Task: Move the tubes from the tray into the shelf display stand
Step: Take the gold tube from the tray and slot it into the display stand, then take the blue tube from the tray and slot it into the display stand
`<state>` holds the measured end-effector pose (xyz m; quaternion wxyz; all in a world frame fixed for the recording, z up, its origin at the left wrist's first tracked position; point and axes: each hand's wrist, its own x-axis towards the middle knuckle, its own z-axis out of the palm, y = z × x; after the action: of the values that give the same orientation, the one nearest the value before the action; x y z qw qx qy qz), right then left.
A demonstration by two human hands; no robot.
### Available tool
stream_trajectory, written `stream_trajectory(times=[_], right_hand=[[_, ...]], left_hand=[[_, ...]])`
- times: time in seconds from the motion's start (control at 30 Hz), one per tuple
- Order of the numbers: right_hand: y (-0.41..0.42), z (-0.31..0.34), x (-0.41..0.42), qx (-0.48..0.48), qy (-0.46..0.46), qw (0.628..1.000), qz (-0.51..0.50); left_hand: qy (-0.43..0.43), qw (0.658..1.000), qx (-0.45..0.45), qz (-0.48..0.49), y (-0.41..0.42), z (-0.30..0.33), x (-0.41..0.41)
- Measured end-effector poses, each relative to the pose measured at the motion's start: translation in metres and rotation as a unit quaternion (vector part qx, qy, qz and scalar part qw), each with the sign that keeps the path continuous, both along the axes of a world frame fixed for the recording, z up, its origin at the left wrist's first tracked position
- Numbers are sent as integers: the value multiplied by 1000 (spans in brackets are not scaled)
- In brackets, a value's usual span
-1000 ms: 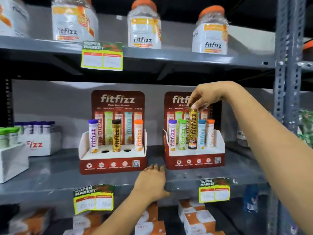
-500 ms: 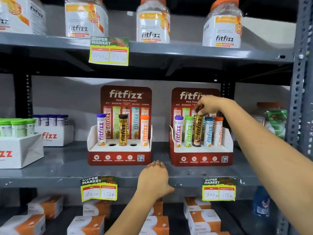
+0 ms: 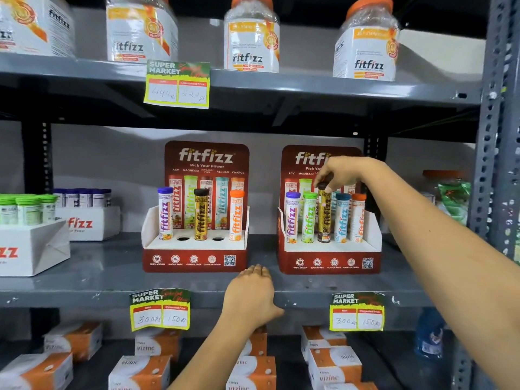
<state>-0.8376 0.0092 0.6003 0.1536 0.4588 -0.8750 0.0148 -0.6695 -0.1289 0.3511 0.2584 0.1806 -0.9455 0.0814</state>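
The right hand [image 3: 344,173] pinches the cap of the gold tube [image 3: 324,216], which stands in the middle hole of the right display stand [image 3: 329,260]. Purple, green, blue and orange tubes crowd beside it. The left hand [image 3: 251,298] lies flat with loose fingers on the grey shelf [image 3: 98,282]. The left display stand [image 3: 194,257] has two empty holes.

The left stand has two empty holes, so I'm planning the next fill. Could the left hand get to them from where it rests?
Probably yes. The left hand lies on the shelf edge just in front of the left stand; nothing stands between it and the empty holes.
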Motion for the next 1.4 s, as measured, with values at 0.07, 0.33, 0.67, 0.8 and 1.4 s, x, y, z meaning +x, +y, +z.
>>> stream_trajectory(times=[0.07,0.33,0.67,0.8,1.4], right_hand=[[-1,-2,-2,-7,-1,1000,-3],[-8,-21,-18,12,-32,999,-35],[-12,-26,-10,8,-31,998,-52],[-15,-30,-2,4,-11,997,-70],[-188,-373,486,36,-297,788,538]], left_hand=[[-1,1000,-2,1,0,0,0],[-10,1000,3,1,-2,-1,-1],[-41,999,-1,-2,-2,1,0],[-64,997,-16,-50,0,8,26],[-241,915,194,260,53,-253,580]])
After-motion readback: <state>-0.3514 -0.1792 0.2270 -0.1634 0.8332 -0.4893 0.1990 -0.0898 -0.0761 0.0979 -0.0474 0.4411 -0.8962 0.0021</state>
